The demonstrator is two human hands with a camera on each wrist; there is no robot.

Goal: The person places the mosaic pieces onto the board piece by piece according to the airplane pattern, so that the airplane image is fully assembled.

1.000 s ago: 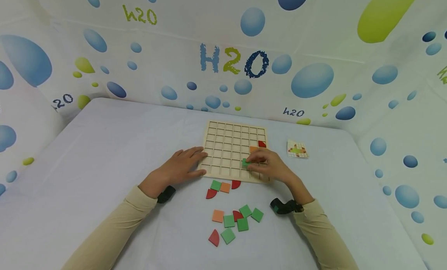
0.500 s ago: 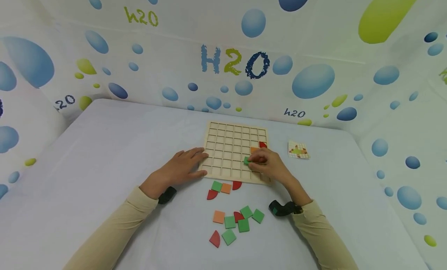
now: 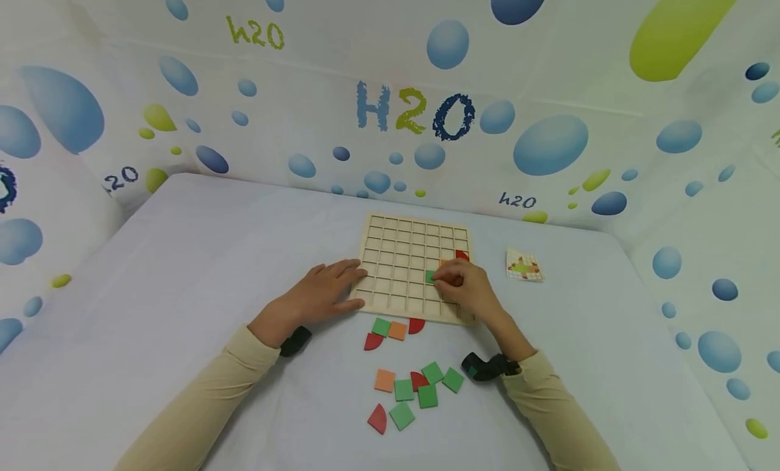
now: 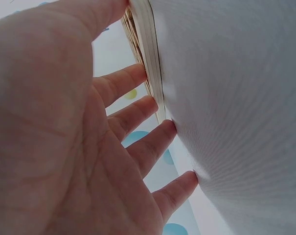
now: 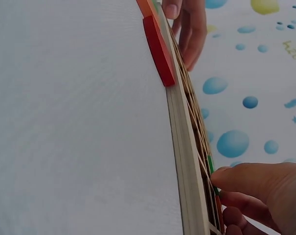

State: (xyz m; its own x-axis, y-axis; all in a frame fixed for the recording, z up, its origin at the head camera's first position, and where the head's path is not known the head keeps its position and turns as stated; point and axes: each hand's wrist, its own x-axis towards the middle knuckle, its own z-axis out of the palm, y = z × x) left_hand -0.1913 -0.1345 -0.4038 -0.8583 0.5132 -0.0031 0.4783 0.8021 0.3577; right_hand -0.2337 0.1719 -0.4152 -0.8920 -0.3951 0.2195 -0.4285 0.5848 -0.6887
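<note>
Right grip [image 3: 470,288] pinches green tile [image 3: 429,276]; left grip [image 3: 318,294] rests, fingers extended, against grid board [image 3: 386,258] at its left edge. Looks like mid-placement; next move likely calls for settling tile flat, then releasing. Tile sits just left of right grip, touching it; seated or slightly above board, can't tell.

Makeshift recording booth, by look of it; kind of room beyond cannot be told. Printed curtain [image 3: 329,85] hangs round white-covered surface [image 3: 244,241] from nine through twelve to three o'clock, blue and green drops all over. Big H2O lettering [image 3: 413,111] just past twelve. Black left-wrist camera [image 3: 296,342] toward half past seven; black right-wrist camera [image 3: 483,368] near five.
</note>
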